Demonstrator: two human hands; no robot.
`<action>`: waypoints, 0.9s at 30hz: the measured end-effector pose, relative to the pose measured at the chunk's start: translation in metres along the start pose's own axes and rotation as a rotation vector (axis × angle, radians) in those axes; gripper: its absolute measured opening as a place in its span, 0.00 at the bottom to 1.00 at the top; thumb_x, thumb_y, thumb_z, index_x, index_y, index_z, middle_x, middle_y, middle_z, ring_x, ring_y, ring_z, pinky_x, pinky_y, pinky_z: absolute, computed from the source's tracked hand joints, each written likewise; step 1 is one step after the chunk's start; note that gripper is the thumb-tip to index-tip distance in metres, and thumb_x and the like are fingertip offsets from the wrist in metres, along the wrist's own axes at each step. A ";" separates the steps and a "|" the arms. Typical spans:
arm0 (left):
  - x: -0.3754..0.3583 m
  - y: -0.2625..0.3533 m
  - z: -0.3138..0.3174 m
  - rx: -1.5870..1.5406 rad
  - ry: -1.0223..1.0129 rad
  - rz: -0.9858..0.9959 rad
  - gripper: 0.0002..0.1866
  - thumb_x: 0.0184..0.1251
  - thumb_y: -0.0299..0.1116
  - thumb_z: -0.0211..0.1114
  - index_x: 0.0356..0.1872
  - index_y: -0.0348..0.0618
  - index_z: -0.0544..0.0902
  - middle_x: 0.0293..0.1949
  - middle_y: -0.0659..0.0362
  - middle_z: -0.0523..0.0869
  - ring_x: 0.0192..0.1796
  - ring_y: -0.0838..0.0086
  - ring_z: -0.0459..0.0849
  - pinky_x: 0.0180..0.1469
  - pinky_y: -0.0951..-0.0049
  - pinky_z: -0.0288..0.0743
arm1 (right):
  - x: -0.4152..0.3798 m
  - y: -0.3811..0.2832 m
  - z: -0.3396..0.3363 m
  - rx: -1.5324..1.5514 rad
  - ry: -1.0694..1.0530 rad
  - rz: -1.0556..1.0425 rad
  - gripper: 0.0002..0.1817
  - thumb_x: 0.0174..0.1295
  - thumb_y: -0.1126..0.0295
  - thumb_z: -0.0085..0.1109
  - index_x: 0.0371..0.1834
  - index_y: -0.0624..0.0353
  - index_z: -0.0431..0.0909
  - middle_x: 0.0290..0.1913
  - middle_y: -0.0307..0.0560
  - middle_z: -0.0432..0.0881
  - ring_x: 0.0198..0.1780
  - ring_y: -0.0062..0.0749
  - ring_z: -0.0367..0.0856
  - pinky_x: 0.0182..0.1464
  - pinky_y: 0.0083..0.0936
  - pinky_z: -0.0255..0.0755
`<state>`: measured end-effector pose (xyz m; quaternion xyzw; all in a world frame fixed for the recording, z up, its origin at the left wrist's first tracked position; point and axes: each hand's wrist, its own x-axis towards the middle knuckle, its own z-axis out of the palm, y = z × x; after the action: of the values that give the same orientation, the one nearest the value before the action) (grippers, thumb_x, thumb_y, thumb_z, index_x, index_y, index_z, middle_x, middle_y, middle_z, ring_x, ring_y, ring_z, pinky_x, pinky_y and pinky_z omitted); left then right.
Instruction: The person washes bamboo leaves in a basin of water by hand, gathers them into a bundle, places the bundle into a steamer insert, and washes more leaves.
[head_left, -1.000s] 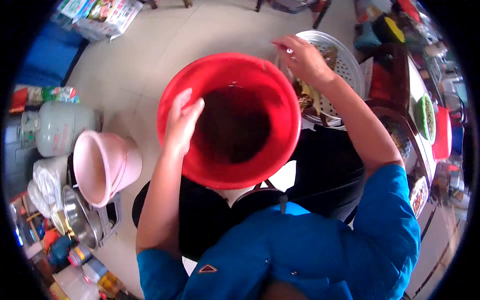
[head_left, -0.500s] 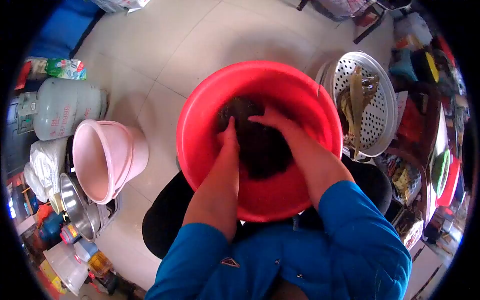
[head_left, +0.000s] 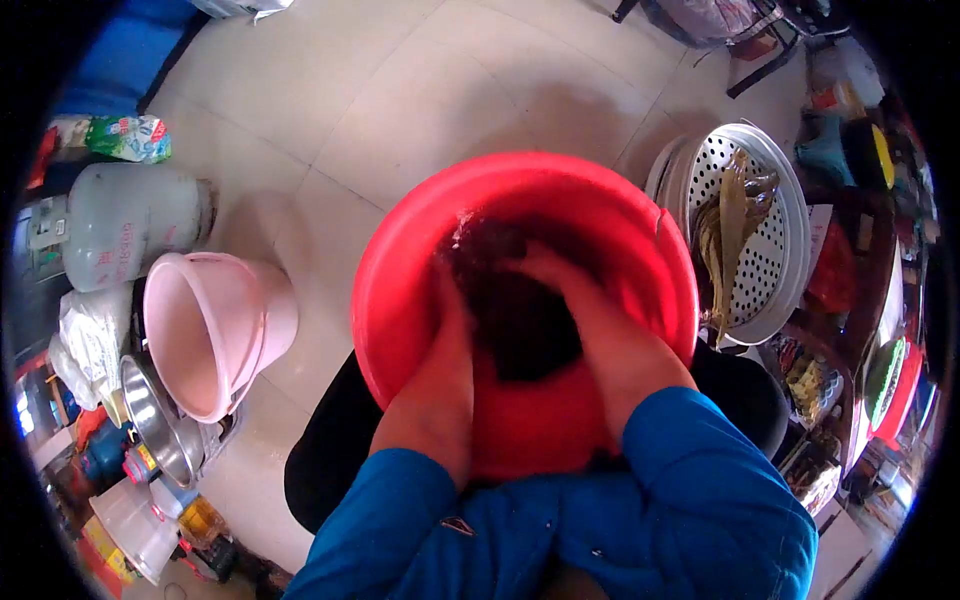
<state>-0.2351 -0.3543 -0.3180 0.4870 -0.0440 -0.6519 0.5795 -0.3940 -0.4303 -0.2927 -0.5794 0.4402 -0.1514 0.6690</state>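
A large red plastic tub (head_left: 420,215) stands between my knees, with a dark mass (head_left: 525,325) inside it that I cannot make out clearly. Both forearms reach down into the tub. My left hand (head_left: 450,285) is at the tub's left inner side, its fingertips lost in the dark contents. Opposite it, my right hand (head_left: 545,265) bends its fingers into the same dark mass. Both hands appear closed around part of it, but what they grip is hidden in shadow. A small bright glint shows near the left fingers.
A pink bucket (head_left: 185,335) stands to the left, near a grey gas cylinder (head_left: 135,225) and a steel basin (head_left: 160,420). On the right, a perforated metal steamer tray (head_left: 765,260) holds long dried leaves (head_left: 735,220). Pale tiles (head_left: 370,110) cover the floor.
The view has tilted slightly, so the tub and steamer tray sit lower in it. My hands have gone a little deeper, and the left thumb is harder to see.
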 end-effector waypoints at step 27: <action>-0.176 0.194 0.086 0.984 -0.041 0.657 0.31 0.52 0.37 0.68 0.57 0.36 0.68 0.57 0.43 0.69 0.60 0.57 0.69 0.61 0.65 0.63 | -0.066 -0.167 -0.022 -0.367 0.039 -0.063 0.24 0.66 0.53 0.42 0.54 0.61 0.72 0.50 0.53 0.77 0.54 0.38 0.73 0.59 0.31 0.62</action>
<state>-0.1817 -0.3209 -0.0496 0.6467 -0.5009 -0.3506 0.4560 -0.3969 -0.4450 -0.1126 -0.7022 0.4550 -0.1009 0.5383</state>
